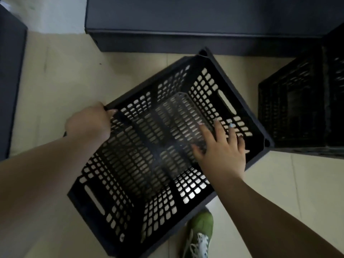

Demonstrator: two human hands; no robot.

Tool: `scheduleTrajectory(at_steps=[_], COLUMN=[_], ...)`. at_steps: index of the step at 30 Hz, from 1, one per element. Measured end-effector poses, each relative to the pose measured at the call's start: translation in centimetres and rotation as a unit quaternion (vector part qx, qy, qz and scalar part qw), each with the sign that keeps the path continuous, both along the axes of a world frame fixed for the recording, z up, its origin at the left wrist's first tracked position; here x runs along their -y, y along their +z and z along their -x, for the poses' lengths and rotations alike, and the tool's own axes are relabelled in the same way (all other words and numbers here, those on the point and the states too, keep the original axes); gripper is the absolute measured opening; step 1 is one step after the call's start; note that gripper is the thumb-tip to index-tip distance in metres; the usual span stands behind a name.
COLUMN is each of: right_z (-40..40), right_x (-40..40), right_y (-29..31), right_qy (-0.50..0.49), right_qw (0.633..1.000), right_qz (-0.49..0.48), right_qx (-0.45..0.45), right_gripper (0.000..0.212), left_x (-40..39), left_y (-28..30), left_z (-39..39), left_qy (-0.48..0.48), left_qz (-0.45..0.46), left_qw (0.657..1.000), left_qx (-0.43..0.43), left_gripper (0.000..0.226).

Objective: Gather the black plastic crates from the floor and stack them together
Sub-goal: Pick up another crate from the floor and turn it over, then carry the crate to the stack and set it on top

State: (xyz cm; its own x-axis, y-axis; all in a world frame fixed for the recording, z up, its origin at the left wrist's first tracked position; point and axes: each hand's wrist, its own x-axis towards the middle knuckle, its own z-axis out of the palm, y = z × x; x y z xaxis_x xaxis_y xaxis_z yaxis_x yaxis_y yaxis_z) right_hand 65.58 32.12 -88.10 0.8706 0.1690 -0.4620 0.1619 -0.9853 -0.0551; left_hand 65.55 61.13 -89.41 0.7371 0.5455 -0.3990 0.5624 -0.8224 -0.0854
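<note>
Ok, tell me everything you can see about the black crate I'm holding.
The black crate looks like moulded plastic, rectangular and open-topped, with lattice walls and floor that let the pale floor show through. A slot handle is cut into each short end. It sits skewed, one corner close to another dark crate. The left hand grips its rim; the right hand reaches inside, fingers spread.

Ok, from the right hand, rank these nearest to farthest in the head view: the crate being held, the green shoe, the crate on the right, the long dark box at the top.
1. Held crate: under the right hand, whose fingers are spread inside it.
2. Crate on the right: just past the held crate's corner.
3. Green shoe: below the hand, on the floor.
4. Long dark box: along the top.
</note>
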Motion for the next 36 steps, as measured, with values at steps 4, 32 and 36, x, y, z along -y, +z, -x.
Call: scheduleTrajectory(at_steps=[4,32,36], right_z=[0.4,-2.4,-2.4], right_x=[-0.6,5.7,6.4], right_y=[-0.7,-4.5,-2.9], right_qy=[-0.004,-0.251,-0.242], right_qw=[1.0,0.968,0.97], right_qz=[-0.002,0.003,0.0], right_qx=[-0.013,-0.028,-0.037], right_gripper=[0.062,0.096,0.095], left_x=[0.9,7.5,7.6], left_y=[-1.0,-3.7,-1.9], left_z=[2.2,-3.5,-3.9], left_qy=[0.062,-0.037,-0.032], left_qz=[0.014,0.095,0.129], left_qw=[0.998,0.994,0.99], left_qx=[-0.023,0.05,0.041], left_gripper=[0.043,0.107,0.112])
